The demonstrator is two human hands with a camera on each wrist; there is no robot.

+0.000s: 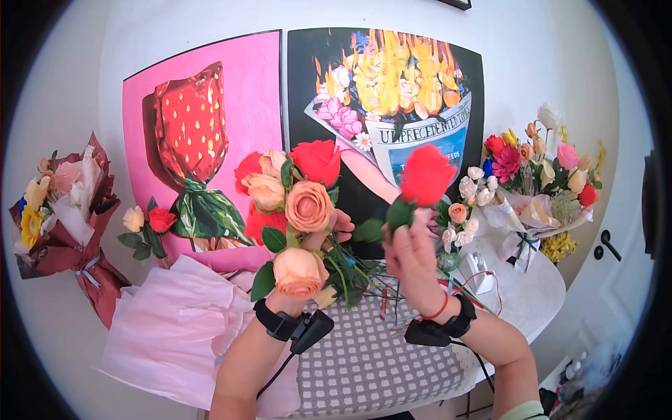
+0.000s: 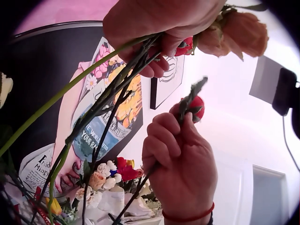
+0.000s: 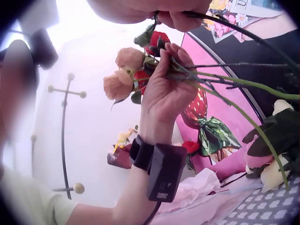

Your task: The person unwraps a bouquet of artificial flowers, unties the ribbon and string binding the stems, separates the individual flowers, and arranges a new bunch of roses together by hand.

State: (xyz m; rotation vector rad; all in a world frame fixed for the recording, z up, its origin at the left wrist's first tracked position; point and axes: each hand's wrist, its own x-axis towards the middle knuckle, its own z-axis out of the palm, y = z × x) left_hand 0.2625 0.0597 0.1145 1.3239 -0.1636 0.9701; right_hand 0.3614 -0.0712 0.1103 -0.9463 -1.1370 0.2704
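My left hand (image 3: 166, 96) grips a bunch of roses by the stems, with its palm mostly hidden behind the blooms in the head view. Red roses (image 1: 316, 162) and peach roses (image 1: 309, 206) make up the bunch, and its stems (image 2: 105, 91) fan out below the fist. To the right, my right hand (image 1: 414, 262) holds a single red rose (image 1: 427, 175) upright. Its fingers curl round the dark stem just under the leaves, as the left wrist view shows. The single rose is apart from the bunch.
Pink wrapping paper (image 1: 182, 315) lies on the table's left, beside a grey checked cloth (image 1: 371, 357). Wrapped bouquets stand at the left (image 1: 87, 210) and right (image 1: 539, 210). Small pale flowers (image 1: 458, 224) stand in a glass near a white box (image 1: 477, 271). Two paintings lean behind.
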